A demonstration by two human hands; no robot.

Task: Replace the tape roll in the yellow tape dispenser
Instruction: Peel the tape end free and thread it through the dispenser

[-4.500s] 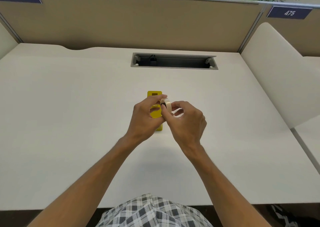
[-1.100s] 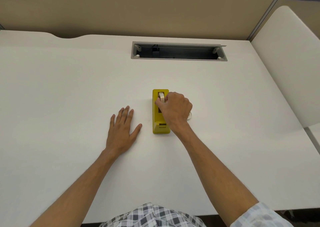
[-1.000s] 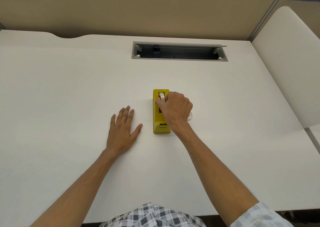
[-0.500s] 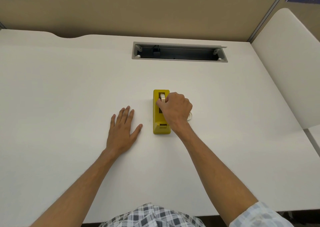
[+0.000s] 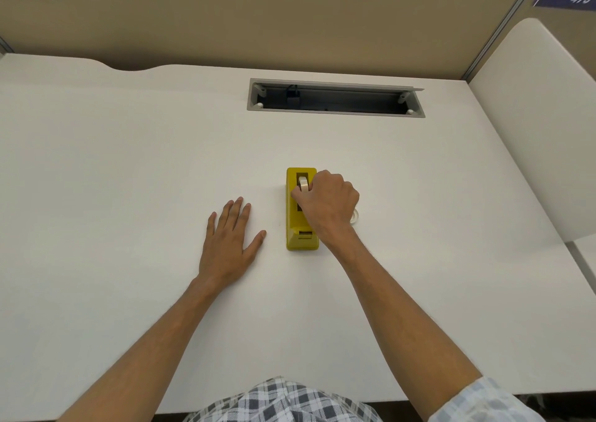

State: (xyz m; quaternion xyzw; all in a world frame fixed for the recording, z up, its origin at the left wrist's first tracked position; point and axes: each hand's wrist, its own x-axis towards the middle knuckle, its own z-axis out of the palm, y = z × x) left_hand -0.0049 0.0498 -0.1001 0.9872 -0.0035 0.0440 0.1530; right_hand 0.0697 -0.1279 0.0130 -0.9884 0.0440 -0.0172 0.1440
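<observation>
The yellow tape dispenser [image 5: 294,228] stands on the white desk [image 5: 129,170], its cutter end toward me. A pale tape roll [image 5: 303,183] sits upright in the dispenser's slot. My right hand [image 5: 327,207] is closed over the top of the dispenser with its fingers gripping the roll; the middle of the slot is hidden under it. Just right of that hand a second whitish tape roll [image 5: 355,218] lies on the desk, mostly hidden. My left hand [image 5: 230,237] rests flat on the desk to the left of the dispenser, fingers spread, holding nothing.
An open grey cable tray [image 5: 335,99] is cut into the desk behind the dispenser. A tan partition [image 5: 258,18] backs the desk, and a white side divider [image 5: 541,124] rises at the right.
Earlier both hands held the roll above the dispenser. Since then the roll went into the slot and my left hand lies flat. Over the last second nothing has visibly moved.
</observation>
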